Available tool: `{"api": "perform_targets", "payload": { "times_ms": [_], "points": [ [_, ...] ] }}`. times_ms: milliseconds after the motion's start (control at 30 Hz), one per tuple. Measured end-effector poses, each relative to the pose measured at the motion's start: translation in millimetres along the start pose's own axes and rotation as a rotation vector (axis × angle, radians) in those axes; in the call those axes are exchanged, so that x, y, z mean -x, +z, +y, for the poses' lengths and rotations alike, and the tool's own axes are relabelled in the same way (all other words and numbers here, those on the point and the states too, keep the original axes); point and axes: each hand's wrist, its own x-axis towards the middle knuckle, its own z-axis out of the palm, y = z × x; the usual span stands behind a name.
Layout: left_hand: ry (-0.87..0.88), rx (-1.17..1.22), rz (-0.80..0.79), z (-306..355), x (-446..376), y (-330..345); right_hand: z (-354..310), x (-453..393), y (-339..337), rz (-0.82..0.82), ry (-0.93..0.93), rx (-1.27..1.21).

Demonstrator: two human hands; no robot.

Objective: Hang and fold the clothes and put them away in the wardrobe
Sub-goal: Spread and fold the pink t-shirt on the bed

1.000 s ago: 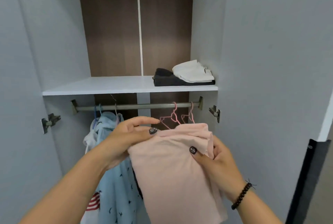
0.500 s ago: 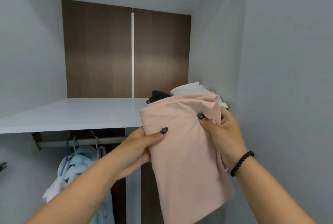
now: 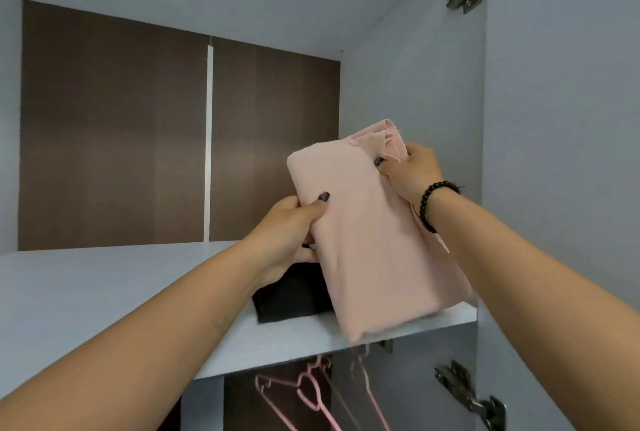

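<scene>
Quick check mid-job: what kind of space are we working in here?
Most likely inside a wardrobe: a white shelf with folded black clothing, pink hangers below it, and door hinges on the side panel.

- My pink folded garment covers most of the black folded clothing on the shelf.
- The pink hangers below are blurred, cut off by the bottom edge.
- My left hand's fingers are hidden behind the garment.

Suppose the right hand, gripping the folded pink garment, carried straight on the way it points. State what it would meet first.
Probably the wardrobe's right side wall: the right hand points up and inward beside it, above the shelf. Depth is unclear, so the brown back panel is possible instead.
</scene>
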Motion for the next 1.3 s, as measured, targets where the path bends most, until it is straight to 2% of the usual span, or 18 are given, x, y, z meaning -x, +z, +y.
{"api": "perform_targets", "payload": {
  "times_ms": [133,233,333,400,467,633,767,833,1000,1067,1167,1300],
  "points": [
    [-0.038,0.006,0.083,-10.8,-65.9,2.7,24.1,-66.2,23.9,-0.006,0.011,0.172],
    [-0.101,-0.056,0.140,-28.1,-97.7,5.6,54.2,-96.8,45.5,-0.069,0.047,0.374],
    [-0.133,-0.296,0.102,-53.2,-106.2,8.4,94.8,-100.8,70.3,-0.197,0.083,0.637],
    [-0.073,-0.481,0.068,-64.2,-106.1,8.9,116.3,-95.3,83.2,-0.276,0.093,0.729],
    [-0.044,-0.595,0.057,-65.2,-104.1,10.3,122.4,-92.1,87.6,-0.289,0.088,0.740],
    [-0.035,-0.929,0.114,-63.6,-99.1,18.8,99.6,-76.0,74.9,-0.300,-0.076,0.771],
    [-0.058,-1.163,0.124,-64.3,-89.7,19.5,83.3,-30.1,56.1,-0.409,-0.071,0.824],
    [-0.095,-1.211,0.082,-66.0,-87.0,16.6,85.8,-6.2,47.1,-0.427,-0.039,0.859],
    [-0.176,-1.212,0.014,-73.2,-90.2,15.8,96.5,33.0,33.5,-0.332,0.038,0.811],
    [-0.193,-1.212,0.016,-73.2,-89.1,17.9,101.7,49.6,31.9,-0.280,0.015,0.847],
    [-0.205,-1.239,0.015,-72.0,-86.7,20.7,111.9,71.5,32.6,-0.203,-0.122,0.930],
    [-0.271,-1.317,0.053,-65.2,-79.5,29.3,115.5,69.6,32.4,-0.210,-0.091,0.892]
  ]
}}
